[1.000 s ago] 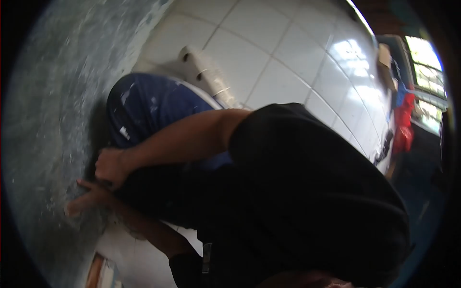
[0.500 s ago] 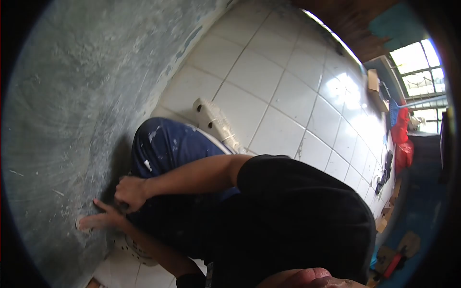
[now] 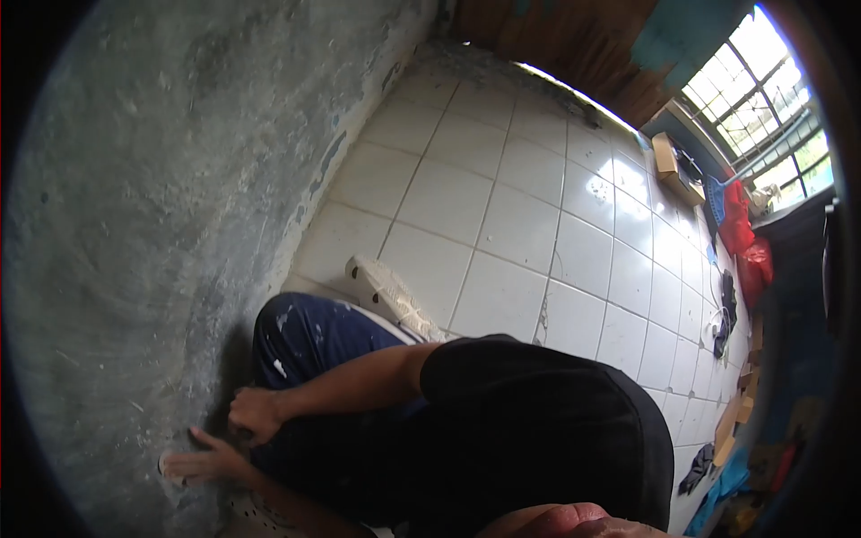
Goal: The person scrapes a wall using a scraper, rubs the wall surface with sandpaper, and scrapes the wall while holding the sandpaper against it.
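Note:
My left hand (image 3: 208,462) lies against the grey wall (image 3: 152,224) low down, thumb apart and fingers stretched out. Under its fingertips shows the edge of a small pale round thing (image 3: 163,464), mostly covered. Just above it in the view, beside my knee, my right hand (image 3: 256,416) is closed in a fist; something dark appears below the fingers, but I cannot make out what it is. Dark blue trousers (image 3: 309,336) with white smears cover my bent leg, close to the wall. A white perforated shoe (image 3: 390,296) is on my foot.
White floor tiles (image 3: 511,215) stretch away from the wall. At the far end is a worn wooden door or panel (image 3: 574,45). A cardboard box (image 3: 673,170), red plastic bags (image 3: 753,260) and dark cloth (image 3: 725,314) lie along the far side, below a barred window (image 3: 762,81).
The view has tilted, so my hands and body sit lower and more of the door and window shows. Both hands stay near the same place at the wall, in similar poses.

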Demonstrator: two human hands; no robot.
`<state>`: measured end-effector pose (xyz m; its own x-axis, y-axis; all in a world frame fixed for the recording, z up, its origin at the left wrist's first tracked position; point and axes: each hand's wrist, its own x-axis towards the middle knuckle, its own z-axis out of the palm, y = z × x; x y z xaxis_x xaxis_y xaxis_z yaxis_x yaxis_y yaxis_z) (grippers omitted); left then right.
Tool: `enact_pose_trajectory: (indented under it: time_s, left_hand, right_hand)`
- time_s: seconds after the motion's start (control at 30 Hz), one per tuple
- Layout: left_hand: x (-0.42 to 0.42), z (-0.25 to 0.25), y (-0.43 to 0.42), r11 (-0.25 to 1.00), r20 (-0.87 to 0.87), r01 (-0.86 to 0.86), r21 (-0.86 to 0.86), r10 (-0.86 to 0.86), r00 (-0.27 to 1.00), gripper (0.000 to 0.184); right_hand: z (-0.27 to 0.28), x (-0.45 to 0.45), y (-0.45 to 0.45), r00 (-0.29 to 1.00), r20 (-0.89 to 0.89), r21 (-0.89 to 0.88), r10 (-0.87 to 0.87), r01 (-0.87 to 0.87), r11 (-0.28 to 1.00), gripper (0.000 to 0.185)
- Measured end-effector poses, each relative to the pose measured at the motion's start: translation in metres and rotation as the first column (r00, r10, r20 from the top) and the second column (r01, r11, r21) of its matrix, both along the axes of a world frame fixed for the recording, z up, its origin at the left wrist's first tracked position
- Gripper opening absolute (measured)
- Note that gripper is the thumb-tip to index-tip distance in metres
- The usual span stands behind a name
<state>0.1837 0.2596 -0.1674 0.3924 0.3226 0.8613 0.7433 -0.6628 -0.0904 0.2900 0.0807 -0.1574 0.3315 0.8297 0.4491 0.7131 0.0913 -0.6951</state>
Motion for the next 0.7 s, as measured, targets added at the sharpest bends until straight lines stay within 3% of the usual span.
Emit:
enact_pose_trajectory:
  time_s: [0.03,0.1,0.2,0.27,0.3,0.37,0.47,0.53,0.63,0.7]
  left_hand:
    - [0.003,0.014,0.002,0.993,0.008,0.023,0.118,-0.024,1.0,0.09]
    - [0.009,0.053,0.011,0.988,0.013,-0.04,0.148,0.039,0.999,0.089]
    - [0.025,0.156,0.027,0.922,0.117,0.107,0.372,-0.16,0.98,0.081]
    - [0.034,0.209,0.042,0.896,0.167,0.11,0.43,-0.198,0.966,0.074]
    - [0.038,0.218,0.075,0.891,0.209,-0.058,0.45,-0.042,0.977,0.073]
    - [0.042,0.215,0.083,0.858,0.256,-0.227,0.461,0.116,0.96,0.071]
    - [0.049,0.167,0.036,0.916,0.234,-0.097,0.39,0.003,0.972,0.074]
    - [0.046,0.107,0.018,0.965,0.208,0.056,0.258,-0.112,0.972,0.088]
    - [0.022,0.037,-0.014,0.97,0.095,0.101,0.221,-0.124,0.988,0.088]
    - [0.007,0.023,-0.025,0.997,-0.137,-0.026,0.069,0.035,0.99,0.087]
  right_hand:
    - [-0.002,0.0,0.003,1.0,0.009,-0.012,-0.013,0.013,1.0,0.023]
    - [-0.002,0.002,0.004,1.0,0.005,-0.041,-0.026,0.026,0.999,0.023]
    - [-0.004,-0.001,0.006,0.999,-0.011,-0.07,-0.039,0.038,0.997,0.022]
    - [-0.006,-0.002,0.007,0.996,-0.072,-0.001,-0.054,0.054,0.999,0.021]
    - [-0.004,0.0,0.006,0.996,-0.067,-0.007,-0.053,0.053,0.999,0.021]
    - [0.0,0.001,0.005,0.997,-0.066,-0.035,-0.033,0.03,0.999,0.025]
    - [0.002,0.002,0.003,0.996,-0.089,-0.026,-0.021,0.019,0.999,0.026]
    - [0.001,0.001,0.004,0.997,-0.071,-0.033,-0.026,0.024,0.999,0.023]
    - [0.002,0.001,0.002,0.996,-0.084,-0.04,-0.019,0.016,0.999,0.021]
    - [0.005,0.003,0.0,0.994,-0.111,-0.038,-0.003,-0.001,0.999,0.021]
